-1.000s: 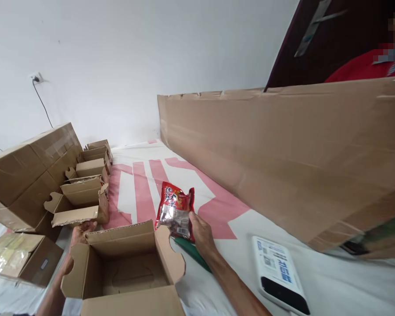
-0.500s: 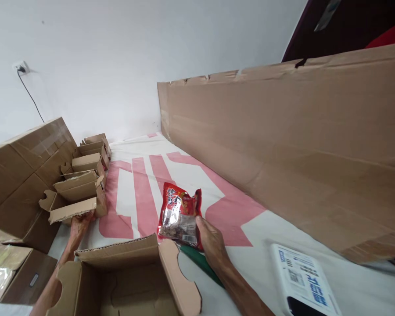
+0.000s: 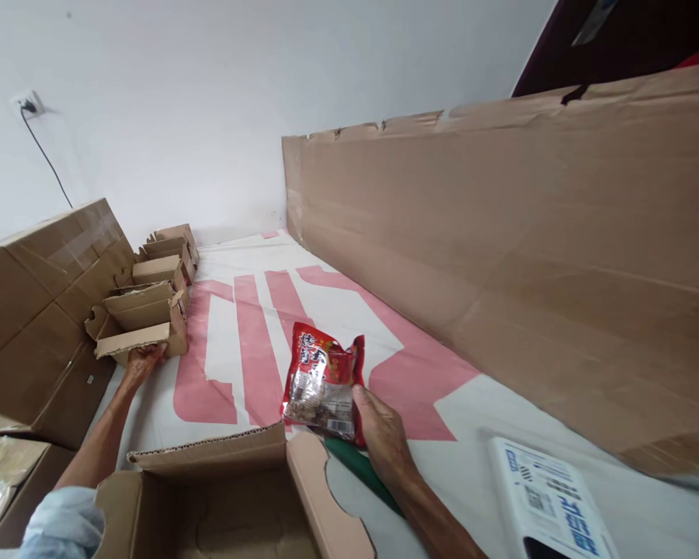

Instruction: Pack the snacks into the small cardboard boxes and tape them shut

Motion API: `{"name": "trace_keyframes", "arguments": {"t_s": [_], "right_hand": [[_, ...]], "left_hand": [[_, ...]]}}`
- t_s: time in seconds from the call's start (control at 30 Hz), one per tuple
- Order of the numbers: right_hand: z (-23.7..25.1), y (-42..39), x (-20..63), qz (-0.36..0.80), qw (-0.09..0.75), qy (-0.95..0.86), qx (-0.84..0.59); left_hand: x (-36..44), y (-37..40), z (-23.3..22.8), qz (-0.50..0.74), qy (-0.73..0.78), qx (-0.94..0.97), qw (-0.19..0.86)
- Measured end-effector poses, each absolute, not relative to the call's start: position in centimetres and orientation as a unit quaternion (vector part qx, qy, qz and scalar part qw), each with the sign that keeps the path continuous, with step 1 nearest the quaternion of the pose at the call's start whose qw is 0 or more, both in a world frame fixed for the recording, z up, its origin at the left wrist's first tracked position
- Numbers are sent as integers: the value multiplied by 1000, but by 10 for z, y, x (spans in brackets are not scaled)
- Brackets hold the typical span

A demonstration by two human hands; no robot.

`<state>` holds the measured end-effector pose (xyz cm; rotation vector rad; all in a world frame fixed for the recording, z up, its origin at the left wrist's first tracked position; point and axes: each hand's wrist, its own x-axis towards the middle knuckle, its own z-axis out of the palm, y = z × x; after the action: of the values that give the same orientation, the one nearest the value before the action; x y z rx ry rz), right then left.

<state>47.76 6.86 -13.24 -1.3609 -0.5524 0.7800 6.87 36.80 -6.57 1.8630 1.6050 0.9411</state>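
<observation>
With the red packet as the centre of the clock, the right hand is at 4 o'clock. Its fingers are clamped on the packet's near right edge, the thumb lying on the front face. The left hand is at 9 o'clock, touching the front of the nearest small box in the row, just below its flap (its fingers are partly hidden, so I cannot tell whether they grip). At 7 o'clock stands an open carton; at 5, a green object; at 4, farther than the hand, a white device. A white cloth with pink shapes lies underneath.
</observation>
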Motion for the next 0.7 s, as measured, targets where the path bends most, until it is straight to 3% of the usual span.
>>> {"name": "trace_keyframes", "arguments": {"t_s": [0.7], "right_hand": [[-128, 69, 476, 345, 674, -225, -614]], "left_hand": [[78, 429, -45, 191, 630, 700, 278]]}}
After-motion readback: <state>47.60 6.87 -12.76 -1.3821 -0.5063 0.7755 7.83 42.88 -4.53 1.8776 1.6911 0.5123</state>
